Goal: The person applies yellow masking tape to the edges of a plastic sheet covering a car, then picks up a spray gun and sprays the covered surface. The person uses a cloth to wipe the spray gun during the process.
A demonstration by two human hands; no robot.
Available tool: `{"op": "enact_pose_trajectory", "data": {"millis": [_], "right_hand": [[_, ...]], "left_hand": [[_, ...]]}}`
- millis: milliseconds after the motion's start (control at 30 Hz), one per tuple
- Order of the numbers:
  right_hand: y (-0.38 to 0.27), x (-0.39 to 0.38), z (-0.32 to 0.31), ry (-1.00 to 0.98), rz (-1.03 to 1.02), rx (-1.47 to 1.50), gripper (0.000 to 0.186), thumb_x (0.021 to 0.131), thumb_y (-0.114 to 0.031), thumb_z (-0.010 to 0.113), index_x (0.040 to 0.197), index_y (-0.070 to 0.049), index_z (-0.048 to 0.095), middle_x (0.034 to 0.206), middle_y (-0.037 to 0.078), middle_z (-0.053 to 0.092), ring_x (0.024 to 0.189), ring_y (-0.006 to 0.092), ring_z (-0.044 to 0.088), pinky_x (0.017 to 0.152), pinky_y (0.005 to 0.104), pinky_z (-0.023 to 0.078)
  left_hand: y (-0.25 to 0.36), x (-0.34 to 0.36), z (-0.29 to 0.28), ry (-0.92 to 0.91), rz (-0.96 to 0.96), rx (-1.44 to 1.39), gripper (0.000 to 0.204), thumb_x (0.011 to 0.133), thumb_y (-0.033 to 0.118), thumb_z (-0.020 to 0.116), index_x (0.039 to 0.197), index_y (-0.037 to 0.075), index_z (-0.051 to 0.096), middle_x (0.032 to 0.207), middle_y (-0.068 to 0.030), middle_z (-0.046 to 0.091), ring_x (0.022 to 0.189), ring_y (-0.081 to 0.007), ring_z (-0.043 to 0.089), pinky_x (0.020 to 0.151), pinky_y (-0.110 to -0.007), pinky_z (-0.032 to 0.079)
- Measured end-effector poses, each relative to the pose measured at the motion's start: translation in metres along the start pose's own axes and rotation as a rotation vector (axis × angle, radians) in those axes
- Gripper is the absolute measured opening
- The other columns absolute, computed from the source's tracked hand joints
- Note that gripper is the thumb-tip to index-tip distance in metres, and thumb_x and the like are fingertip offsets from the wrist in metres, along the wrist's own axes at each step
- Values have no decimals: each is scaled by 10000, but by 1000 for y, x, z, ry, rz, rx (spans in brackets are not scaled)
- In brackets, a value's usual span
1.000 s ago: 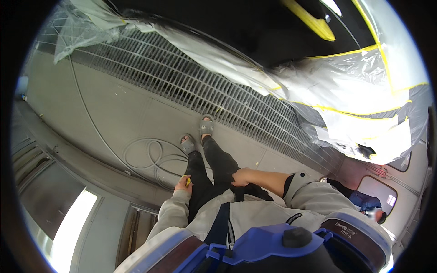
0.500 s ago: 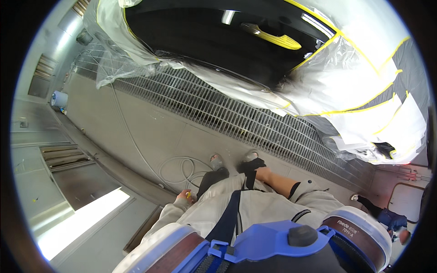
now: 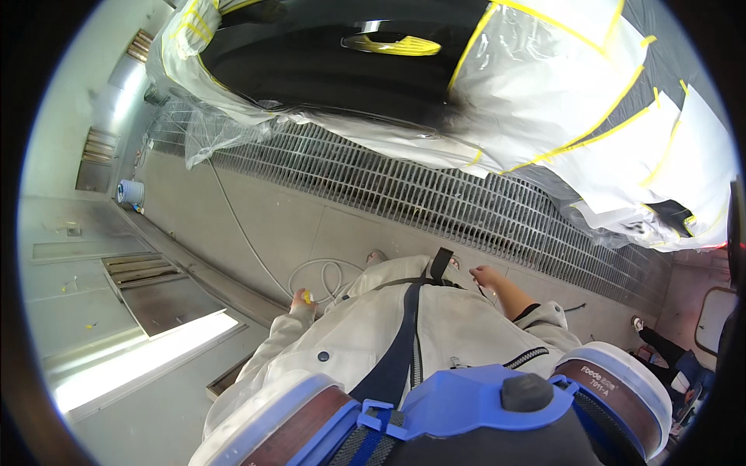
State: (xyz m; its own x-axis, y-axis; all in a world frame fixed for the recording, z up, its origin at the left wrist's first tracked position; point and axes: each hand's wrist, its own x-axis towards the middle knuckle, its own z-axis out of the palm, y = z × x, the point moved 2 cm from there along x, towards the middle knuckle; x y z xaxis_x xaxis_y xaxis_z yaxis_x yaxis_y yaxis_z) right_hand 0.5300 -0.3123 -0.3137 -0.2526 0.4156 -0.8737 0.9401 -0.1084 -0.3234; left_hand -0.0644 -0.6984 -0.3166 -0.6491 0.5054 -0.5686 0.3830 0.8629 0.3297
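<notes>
My left hand (image 3: 298, 300) hangs low by my left side, its fingers closed round a small crumpled yellow piece (image 3: 308, 297), the colour of the masking tape on the car. At my right side, my right hand (image 3: 487, 278) is held low with curled fingers. A thin dark cord-like line shows just under it, and I cannot make out what the fingers hold. Close by, at my waist, a black strap end (image 3: 441, 264) sticks up from the belt. Ahead is a glossy black car door panel (image 3: 326, 74) whose handle (image 3: 396, 45) is partly covered in yellow tape.
Plastic sheeting and white paper (image 3: 544, 101) with yellow tape wrap the car. A metal floor grating (image 3: 388, 182) runs alongside it. A grey hose (image 3: 233, 225) loops on the floor near my feet. A white bucket (image 3: 130, 192) stands far left; another person (image 3: 688, 373) is at right.
My right hand has moved right, away from the black strap at my waist. My left hand has risen slightly and shifted left. The car has shifted left in view.
</notes>
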Motion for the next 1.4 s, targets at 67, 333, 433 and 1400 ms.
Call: {"op": "enact_pose_trajectory", "data": {"millis": [67,333,433,1400], "right_hand": [[17,1,3,4,-59,243,490,1000,-451,664,1246,-45,782,1147,164,801,1030,295,756,935,411,572],[77,7,-63,143,-96,220,316,962,-326,713,917,-48,855,855,99,816,848,251,781,801,411,600],[108,18,-77,330,-187,-99,226,959,-218,696,983,-51,847,818,83,812,862,266,797,785,415,611],[107,45,-41,262,-161,98,366,954,-255,552,1160,-83,802,1258,198,754,1199,406,687,1053,490,537]], "left_hand": [[29,5,5,-27,7,27,842,784,212,881,1518,137,476,1097,-176,784,1041,-317,752,932,-416,588],[186,4,22,-70,297,174,509,907,255,787,1373,97,656,1008,-104,792,896,-254,750,855,-368,571],[225,-25,20,-110,222,51,362,913,334,784,1179,90,760,988,-85,798,910,-303,746,861,-399,571],[168,-138,-9,-135,3,90,427,863,392,880,1168,104,800,939,-43,801,848,-209,746,779,-336,585]]}}
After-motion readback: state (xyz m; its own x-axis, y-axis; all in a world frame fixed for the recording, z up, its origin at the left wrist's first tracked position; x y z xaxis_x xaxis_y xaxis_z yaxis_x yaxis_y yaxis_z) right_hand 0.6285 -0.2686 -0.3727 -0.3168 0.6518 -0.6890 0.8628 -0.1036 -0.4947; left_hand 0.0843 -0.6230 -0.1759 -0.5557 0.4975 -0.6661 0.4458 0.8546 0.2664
